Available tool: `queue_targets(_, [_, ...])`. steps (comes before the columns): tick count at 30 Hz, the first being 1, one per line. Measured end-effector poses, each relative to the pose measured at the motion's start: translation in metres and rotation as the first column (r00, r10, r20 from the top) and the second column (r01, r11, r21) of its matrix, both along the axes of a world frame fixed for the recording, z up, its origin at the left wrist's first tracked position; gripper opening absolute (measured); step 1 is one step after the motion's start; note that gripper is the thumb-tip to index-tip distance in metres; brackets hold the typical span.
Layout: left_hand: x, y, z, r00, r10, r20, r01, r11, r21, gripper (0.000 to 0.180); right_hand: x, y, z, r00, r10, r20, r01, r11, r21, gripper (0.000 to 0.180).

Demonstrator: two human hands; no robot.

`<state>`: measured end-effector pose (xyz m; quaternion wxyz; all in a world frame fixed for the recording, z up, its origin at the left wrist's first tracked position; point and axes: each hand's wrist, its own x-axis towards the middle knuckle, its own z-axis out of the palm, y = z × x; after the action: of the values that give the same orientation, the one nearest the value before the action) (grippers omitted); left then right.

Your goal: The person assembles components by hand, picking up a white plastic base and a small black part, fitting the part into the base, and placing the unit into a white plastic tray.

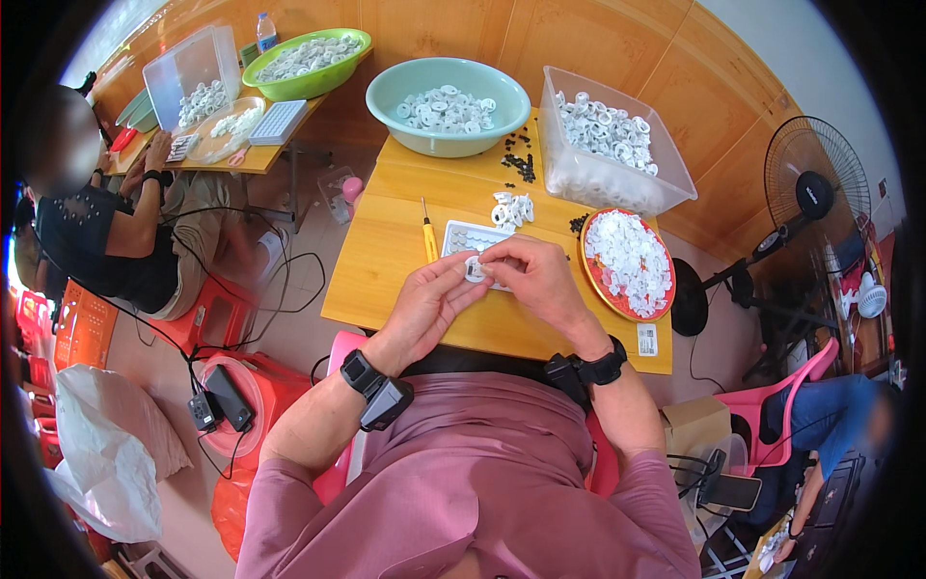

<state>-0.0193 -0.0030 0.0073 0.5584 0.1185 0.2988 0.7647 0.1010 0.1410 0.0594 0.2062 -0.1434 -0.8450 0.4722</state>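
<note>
Above the near part of the wooden table (381,246), my left hand (432,307) and my right hand (536,278) meet with a small round white plastic part (474,270) between them. My left thumb and fingers grip its edge, while the right fingertips pinch at its other side; anything tiny in that pinch is hidden. Under and behind the hands lies a white tray (455,232) with rows of round pieces, partly covered. A screwdriver (429,238) with a yellow handle lies left of the tray. Just beyond are a few loose white ring-shaped parts (512,209).
Farther back stand a pale green basin (378,104) and a clear plastic bin (670,201), both holding white parts. Small black pieces (521,166) lie between them. At right is a red plate (614,305) heaped with white pieces. A co-worker (116,227) sits left; a fan (815,193) stands right.
</note>
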Motion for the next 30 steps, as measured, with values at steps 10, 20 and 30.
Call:
queue_targets(10, [0.000, 0.000, 0.000, 1.000, -0.016, 0.002, 0.016, 1.000, -0.001, 0.036, -0.003, -0.001, -0.006, 1.000, -0.014, 0.009, 0.013, 0.997, 0.080, 0.014])
queue_targets(20, [0.004, 0.003, -0.006, 0.981, 0.036, -0.193, -0.043, 0.999, -0.029, 0.031, -0.004, -0.004, -0.013, 0.997, -0.062, -0.038, 0.068, 0.982, 0.178, 0.016])
queue_targets(30, [0.006, 0.006, -0.011, 0.867, 0.101, -0.488, -0.099, 0.995, 0.030, 0.021, -0.002, 0.009, -0.017, 0.997, 0.047, 0.060, -0.031, 0.969, -0.247, 0.018])
